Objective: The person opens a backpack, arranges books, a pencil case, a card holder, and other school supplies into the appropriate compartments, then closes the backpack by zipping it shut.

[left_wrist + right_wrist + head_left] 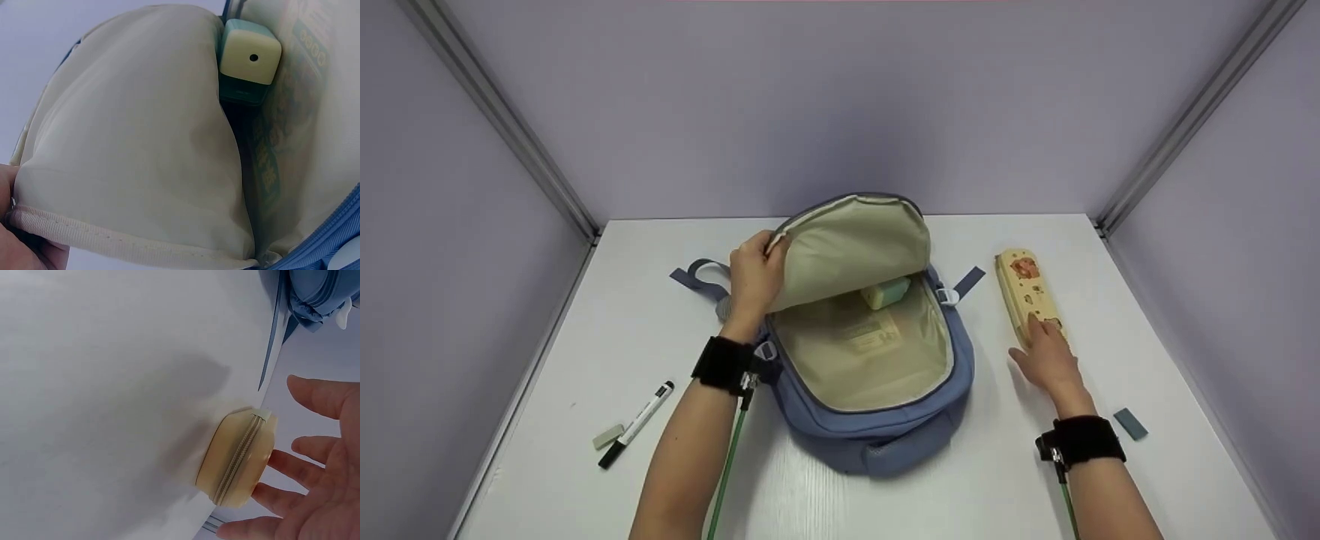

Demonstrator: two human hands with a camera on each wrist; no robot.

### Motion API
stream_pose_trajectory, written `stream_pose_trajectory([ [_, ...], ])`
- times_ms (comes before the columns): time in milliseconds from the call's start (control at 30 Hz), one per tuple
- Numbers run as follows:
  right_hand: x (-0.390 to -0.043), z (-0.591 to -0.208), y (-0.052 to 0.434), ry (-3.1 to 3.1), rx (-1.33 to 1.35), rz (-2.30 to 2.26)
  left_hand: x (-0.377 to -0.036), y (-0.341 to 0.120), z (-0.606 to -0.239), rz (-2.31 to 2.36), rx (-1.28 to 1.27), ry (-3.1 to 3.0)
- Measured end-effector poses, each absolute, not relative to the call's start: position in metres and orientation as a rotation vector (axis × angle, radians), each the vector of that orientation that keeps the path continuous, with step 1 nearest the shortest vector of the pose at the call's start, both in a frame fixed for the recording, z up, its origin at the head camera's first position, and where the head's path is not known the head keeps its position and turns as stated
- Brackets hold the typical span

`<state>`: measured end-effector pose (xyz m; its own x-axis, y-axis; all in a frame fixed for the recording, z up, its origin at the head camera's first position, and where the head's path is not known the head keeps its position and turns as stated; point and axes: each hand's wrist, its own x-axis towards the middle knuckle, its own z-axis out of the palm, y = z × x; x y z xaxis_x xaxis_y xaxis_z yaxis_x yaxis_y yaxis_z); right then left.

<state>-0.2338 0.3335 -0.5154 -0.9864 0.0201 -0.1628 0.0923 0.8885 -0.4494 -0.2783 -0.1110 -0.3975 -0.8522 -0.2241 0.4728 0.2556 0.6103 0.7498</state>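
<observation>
Left hand (pixel 755 276) pinches the backpack (pixel 877 420) flap (pixel 851 247) open at mid-tabletop. Right hand (pixel 1046 358), fingers spread, touches the pencil case (pixel 1024 289) (near the right edge); gripping it likely comes next.

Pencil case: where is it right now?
In the head view the pencil case lies on the white table, right of the blue backpack, with the right hand open at its near end.

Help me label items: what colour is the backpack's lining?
The backpack lining is cream-beige, clearest in the left wrist view.
</observation>
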Motion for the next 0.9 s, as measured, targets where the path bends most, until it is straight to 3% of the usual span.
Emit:
stream_pose_trajectory([
  [267,-0.234,-0.518,0.337,3.096,0.071,-0.839,-0.277,-0.11,-0.396,-1.192,-0.021,-2.312],
  [600,-0.247,-0.53,0.35,2.874,0.338,-0.97,-0.277,-0.11,-0.397,-1.192,-0.044,-2.315],
  [900,-0.248,-0.538,0.353,2.986,0.367,-0.969,-0.279,-0.111,-0.397,-1.212,-0.011,-2.328],
])
